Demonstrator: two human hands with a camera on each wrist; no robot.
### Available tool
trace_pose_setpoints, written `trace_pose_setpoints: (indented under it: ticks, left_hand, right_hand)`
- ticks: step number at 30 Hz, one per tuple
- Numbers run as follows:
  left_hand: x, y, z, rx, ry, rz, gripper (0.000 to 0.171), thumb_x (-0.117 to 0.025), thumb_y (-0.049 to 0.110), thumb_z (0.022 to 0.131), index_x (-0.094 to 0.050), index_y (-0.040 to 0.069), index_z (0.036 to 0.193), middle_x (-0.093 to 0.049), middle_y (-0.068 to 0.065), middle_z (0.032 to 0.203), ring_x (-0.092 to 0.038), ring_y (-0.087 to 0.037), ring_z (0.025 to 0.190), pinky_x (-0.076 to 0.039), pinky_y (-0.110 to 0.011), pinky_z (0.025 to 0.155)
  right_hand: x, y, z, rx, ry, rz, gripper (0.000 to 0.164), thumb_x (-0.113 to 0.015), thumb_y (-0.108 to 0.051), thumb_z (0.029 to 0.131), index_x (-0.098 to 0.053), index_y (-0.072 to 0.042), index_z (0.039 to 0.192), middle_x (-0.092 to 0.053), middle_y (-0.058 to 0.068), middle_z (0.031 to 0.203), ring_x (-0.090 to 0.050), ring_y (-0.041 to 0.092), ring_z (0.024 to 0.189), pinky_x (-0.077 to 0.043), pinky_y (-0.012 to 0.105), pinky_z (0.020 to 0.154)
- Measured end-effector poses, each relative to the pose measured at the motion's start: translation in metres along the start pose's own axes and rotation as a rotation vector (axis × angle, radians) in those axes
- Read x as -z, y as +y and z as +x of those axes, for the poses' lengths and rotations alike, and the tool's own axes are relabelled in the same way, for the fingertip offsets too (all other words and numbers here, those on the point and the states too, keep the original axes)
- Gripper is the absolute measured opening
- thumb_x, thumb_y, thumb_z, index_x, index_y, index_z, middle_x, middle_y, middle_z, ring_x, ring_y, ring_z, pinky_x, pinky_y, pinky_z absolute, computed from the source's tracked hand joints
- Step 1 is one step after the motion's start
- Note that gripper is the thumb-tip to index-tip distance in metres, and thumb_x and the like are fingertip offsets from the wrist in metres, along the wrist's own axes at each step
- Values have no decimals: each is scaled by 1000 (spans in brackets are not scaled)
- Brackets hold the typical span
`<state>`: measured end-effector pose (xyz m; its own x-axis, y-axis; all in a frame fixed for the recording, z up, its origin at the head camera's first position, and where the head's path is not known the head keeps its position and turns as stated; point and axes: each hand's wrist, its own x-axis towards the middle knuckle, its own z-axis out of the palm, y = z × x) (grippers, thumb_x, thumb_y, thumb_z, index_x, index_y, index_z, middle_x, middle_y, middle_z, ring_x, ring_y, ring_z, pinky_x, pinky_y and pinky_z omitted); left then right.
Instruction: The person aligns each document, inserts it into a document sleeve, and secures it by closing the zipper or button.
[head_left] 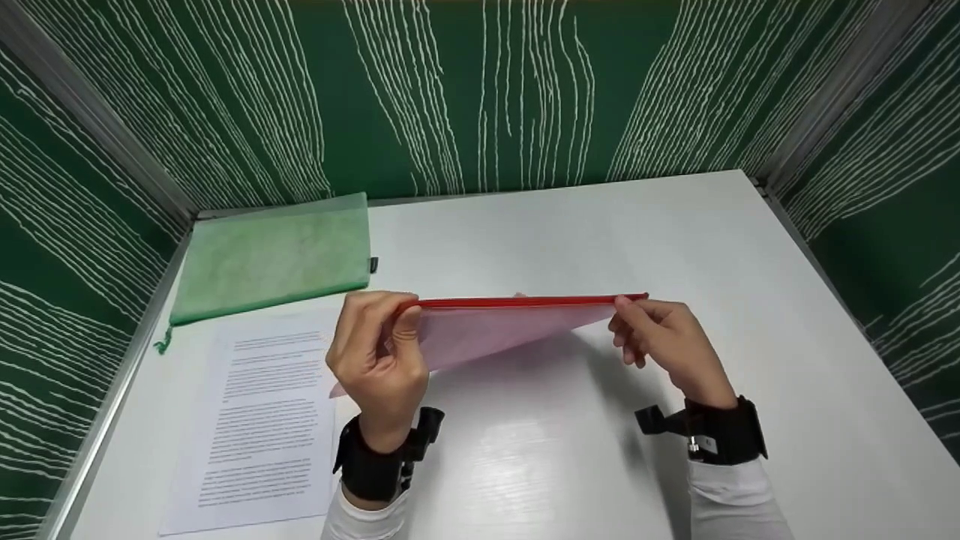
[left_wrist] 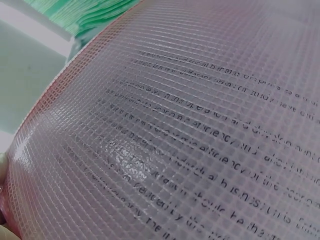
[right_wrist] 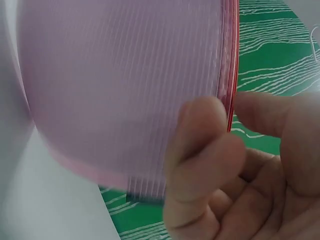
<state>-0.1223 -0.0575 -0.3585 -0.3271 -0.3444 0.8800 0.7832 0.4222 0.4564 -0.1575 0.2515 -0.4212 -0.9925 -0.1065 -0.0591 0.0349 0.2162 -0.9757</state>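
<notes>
Holding the translucent pink mesh pouch (head_left: pixel 480 337) well calls for even tension along its straight red top edge (head_left: pixel 525 301), the left hand (head_left: pixel 381 356) curled around one end, the right hand (head_left: pixel 667 337) pinching the other, above the smooth white table (head_left: pixel 525 457).

Green pouch (head_left: pixel 277 251), paper (head_left: pixel 259 420) on table (head_left: pixel 570 232)

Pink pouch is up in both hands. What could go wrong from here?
1. Slip: the right hand seems to pinch only the red zipper edge near its end, so that side might drop.
2. Disturbed paper: the pink pouch hangs partly over the printed paper; lowering it there could shift or crease it.
3. Folding: the pouch's mesh looks bowed in the right wrist view, so it may buckle if set down unevenly.
</notes>
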Motion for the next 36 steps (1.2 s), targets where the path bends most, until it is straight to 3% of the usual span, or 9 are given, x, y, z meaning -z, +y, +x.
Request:
trace_pose_setpoints:
  ticks: [5,10,14,22,27,30,33,36]
  left_hand:
    - [-8,3,-6,-76,-50,-34,14,-71,12,87,-71,-2,82,-61,-11,74,-54,-19,67,-43,-23,57]
    - [-16,11,-12,-232,-101,-54,13,-70,8,88,-70,-3,83,-60,-10,75,-53,-21,67,-48,-28,61]
    - [-23,17,-17,-359,-153,-65,11,-69,7,88,-68,-4,86,-58,-10,75,-51,-20,66,-47,-28,60]
    - [-35,30,-27,-608,-285,-75,12,-64,6,92,-67,-5,87,-57,-8,75,-50,-19,63,-44,-27,58]
    - [-47,38,-38,-743,-376,-81,8,-65,5,90,-68,-2,88,-59,-6,76,-51,-15,66,-45,-24,62]
    - [-53,39,-49,-810,-436,-61,6,-64,4,89,-69,1,88,-62,-4,79,-52,-13,70,-46,-22,66]
    - [-58,38,-62,-819,-542,-38,6,-63,6,89,-69,4,90,-61,-1,82,-52,-12,74,-44,-21,69]
    - [-62,38,-73,-758,-669,-9,6,-64,12,92,-68,7,91,-60,2,82,-52,-11,75,-44,-21,71]
  right_hand:
    - [-10,-1,1,-38,-156,44,57,-51,-44,99,-65,12,90,-63,18,75,-59,19,52,-51,32,49]
    - [-14,-2,1,-48,-276,81,69,-37,-48,103,-63,16,95,-66,19,79,-65,24,54,-55,39,52]
    - [-15,-3,1,-99,-318,87,76,-33,-57,100,-61,14,99,-68,25,86,-68,28,57,-56,43,55]
    - [-17,-9,1,-182,-190,209,64,-44,-53,99,-62,9,105,-71,20,80,-68,29,55,-55,38,50]
    - [-16,-11,0,-197,-177,289,47,-43,-34,102,-51,12,105,-67,10,67,-65,21,49,-53,32,46]
    - [-13,-9,0,-179,-165,303,32,-43,-19,100,-44,11,112,-65,7,69,-64,16,51,-53,29,46]
    - [-9,-6,2,-147,-130,266,36,-42,-3,95,-36,13,126,-65,9,82,-67,16,64,-55,28,54]
    - [-5,-1,5,-115,-89,200,50,-42,5,90,-29,13,137,-64,14,95,-68,17,76,-57,31,61]
